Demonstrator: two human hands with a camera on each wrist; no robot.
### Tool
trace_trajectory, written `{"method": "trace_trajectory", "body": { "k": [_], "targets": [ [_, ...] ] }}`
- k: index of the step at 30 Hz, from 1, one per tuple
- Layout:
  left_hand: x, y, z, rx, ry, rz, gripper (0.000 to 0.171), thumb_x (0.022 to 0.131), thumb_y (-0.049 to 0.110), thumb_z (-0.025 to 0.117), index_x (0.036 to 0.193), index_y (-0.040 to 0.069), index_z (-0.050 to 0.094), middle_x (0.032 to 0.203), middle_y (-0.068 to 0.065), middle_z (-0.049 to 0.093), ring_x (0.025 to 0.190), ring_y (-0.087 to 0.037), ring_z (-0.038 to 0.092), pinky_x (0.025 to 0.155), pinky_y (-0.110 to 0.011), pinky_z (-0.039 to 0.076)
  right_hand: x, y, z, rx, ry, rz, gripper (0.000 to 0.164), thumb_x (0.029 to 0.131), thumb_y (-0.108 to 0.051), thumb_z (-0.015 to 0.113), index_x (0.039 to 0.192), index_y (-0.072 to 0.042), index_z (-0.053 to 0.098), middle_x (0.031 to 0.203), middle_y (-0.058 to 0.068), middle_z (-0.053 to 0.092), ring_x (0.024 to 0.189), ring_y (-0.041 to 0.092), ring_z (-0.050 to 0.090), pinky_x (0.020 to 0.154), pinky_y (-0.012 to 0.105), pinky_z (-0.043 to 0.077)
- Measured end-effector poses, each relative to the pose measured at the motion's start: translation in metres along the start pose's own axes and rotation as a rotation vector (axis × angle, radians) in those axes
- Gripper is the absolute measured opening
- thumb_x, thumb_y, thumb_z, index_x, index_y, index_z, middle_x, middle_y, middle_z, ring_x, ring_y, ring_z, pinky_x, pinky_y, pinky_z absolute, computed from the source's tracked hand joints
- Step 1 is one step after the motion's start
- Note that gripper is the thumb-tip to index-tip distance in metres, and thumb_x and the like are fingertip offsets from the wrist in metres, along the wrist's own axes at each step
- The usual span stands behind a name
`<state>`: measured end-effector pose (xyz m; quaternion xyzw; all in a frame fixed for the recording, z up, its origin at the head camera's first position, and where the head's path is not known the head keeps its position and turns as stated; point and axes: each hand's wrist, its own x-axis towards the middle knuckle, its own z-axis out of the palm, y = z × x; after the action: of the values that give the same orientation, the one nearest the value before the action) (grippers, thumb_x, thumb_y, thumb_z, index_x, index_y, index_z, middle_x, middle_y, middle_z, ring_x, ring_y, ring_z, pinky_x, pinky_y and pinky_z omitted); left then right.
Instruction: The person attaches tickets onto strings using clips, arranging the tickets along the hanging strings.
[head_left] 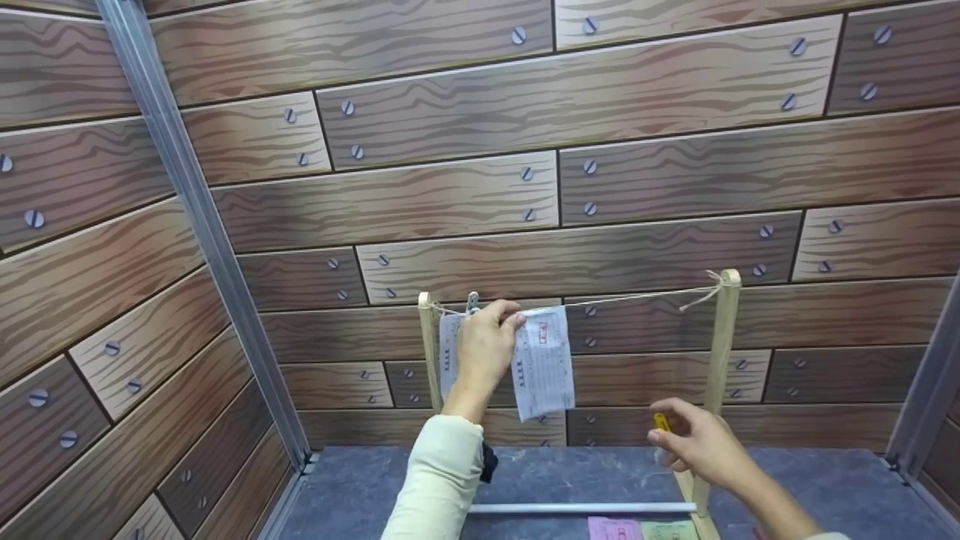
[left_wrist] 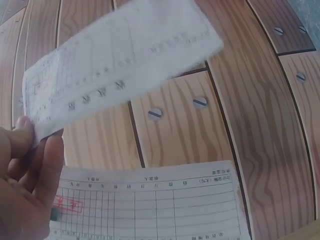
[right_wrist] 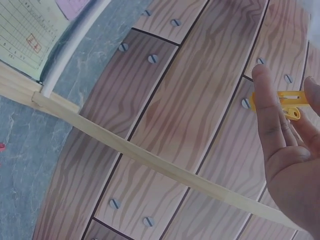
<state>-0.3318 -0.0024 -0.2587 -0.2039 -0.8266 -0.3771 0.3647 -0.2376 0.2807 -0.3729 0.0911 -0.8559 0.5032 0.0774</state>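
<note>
My left hand (head_left: 484, 352) is up at the string (head_left: 637, 298), pinching the top corner of a white printed slip (head_left: 545, 367) between thumb and fingers. The slip hangs down beside the hand, a red stamp near its top. To its left, a second white slip (head_left: 448, 349) hangs at the string, partly hidden by the hand, with a grey clothespin (head_left: 472, 301) above it. In the left wrist view both the pinched slip (left_wrist: 125, 65) and the other slip (left_wrist: 145, 200) show. Lower right, near the right post, my right hand (head_left: 709, 446) holds a yellow clothespin (right_wrist: 285, 100) between thumb and fingers.
Two wooden posts, left (head_left: 429, 345) and right (head_left: 721, 345), carry the string. A white rod (head_left: 585, 508) runs low between them. Pink (head_left: 613, 529) and green slips (head_left: 670, 531) lie on the dark table (head_left: 360, 487). A plank-patterned wall stands behind.
</note>
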Motion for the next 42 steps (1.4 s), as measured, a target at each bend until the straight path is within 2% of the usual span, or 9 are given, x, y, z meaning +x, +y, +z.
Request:
{"method": "trace_trajectory", "body": {
  "k": [6,12,15,21,26,28,34,37,42],
  "targets": [
    [0.009,0.002,-0.004,0.009,-0.003,0.028,0.007,0.084,0.022,0.071,0.083,0.015,0.071,0.072,0.007,0.067,0.057,-0.008,0.055,0.055,-0.03,0.045,0.006,-0.017,0.0,0.004,0.074,-0.027,0.042,0.084,-0.011,0.07,0.122,-0.001,0.055,0.09,0.015,0.063,0.059,0.023,0.065,0.052,0.034,0.053],
    [0.01,0.005,-0.008,0.044,0.038,0.07,0.008,0.085,0.025,0.07,0.082,0.018,0.071,0.075,0.009,0.065,0.06,-0.007,0.055,0.054,-0.029,0.044,0.007,-0.047,-0.002,0.035,0.066,-0.051,0.044,0.085,-0.013,0.069,0.125,-0.002,0.053,0.093,0.017,0.061,0.064,0.027,0.065,0.056,0.034,0.054],
    [0.009,0.006,-0.006,0.03,0.078,0.087,0.008,0.084,0.027,0.071,0.082,0.019,0.071,0.078,0.01,0.06,0.064,-0.007,0.055,0.055,-0.028,0.043,0.008,-0.064,-0.002,0.052,0.073,-0.079,0.043,0.086,-0.012,0.069,0.125,-0.003,0.053,0.096,0.017,0.06,0.066,0.029,0.065,0.057,0.034,0.054],
    [0.004,0.002,-0.002,-0.089,0.152,0.121,0.008,0.08,0.026,0.074,0.08,0.018,0.073,0.076,0.006,0.043,0.064,-0.008,0.046,0.055,-0.026,0.039,0.015,-0.1,-0.003,0.068,0.058,-0.189,0.039,0.086,-0.008,0.068,0.123,-0.004,0.055,0.095,0.017,0.062,0.064,0.032,0.065,0.056,0.035,0.054],
    [-0.001,-0.006,0.0,-0.233,0.155,0.174,0.008,0.079,0.022,0.073,0.079,0.014,0.074,0.073,0.004,0.04,0.064,-0.01,0.043,0.057,-0.026,0.038,0.022,-0.124,-0.003,0.058,0.042,-0.275,0.036,0.087,-0.002,0.065,0.121,-0.003,0.055,0.096,0.018,0.061,0.065,0.029,0.065,0.056,0.035,0.054],
    [-0.004,-0.008,0.001,-0.268,0.152,0.187,0.008,0.078,0.02,0.073,0.079,0.012,0.074,0.073,0.003,0.04,0.064,-0.01,0.043,0.057,-0.026,0.038,0.024,-0.131,-0.003,0.056,0.033,-0.282,0.036,0.087,-0.001,0.064,0.122,-0.004,0.055,0.099,0.019,0.061,0.066,0.029,0.065,0.057,0.036,0.054],
    [-0.014,-0.012,0.004,-0.316,0.144,0.187,0.008,0.081,0.019,0.072,0.08,0.012,0.073,0.072,0.004,0.039,0.063,-0.009,0.04,0.055,-0.025,0.037,0.035,-0.15,-0.002,0.047,0.017,-0.312,0.037,0.087,-0.001,0.064,0.123,-0.004,0.054,0.104,0.019,0.062,0.068,0.03,0.066,0.058,0.038,0.054],
    [-0.017,-0.013,0.005,-0.342,0.15,0.185,0.008,0.083,0.018,0.071,0.081,0.011,0.072,0.072,0.003,0.039,0.062,-0.009,0.038,0.055,-0.025,0.036,0.04,-0.161,0.0,0.079,0.007,-0.338,0.036,0.088,-0.001,0.063,0.123,-0.003,0.054,0.103,0.018,0.062,0.067,0.031,0.066,0.058,0.039,0.054],
    [-0.023,-0.012,0.004,-0.314,0.148,0.141,0.007,0.085,0.018,0.069,0.082,0.011,0.072,0.073,0.003,0.04,0.063,-0.01,0.041,0.056,-0.025,0.036,0.045,-0.174,0.003,0.144,-0.006,-0.35,0.035,0.09,-0.002,0.062,0.123,-0.003,0.052,0.104,0.016,0.062,0.067,0.033,0.066,0.056,0.041,0.054]
  ]
}}
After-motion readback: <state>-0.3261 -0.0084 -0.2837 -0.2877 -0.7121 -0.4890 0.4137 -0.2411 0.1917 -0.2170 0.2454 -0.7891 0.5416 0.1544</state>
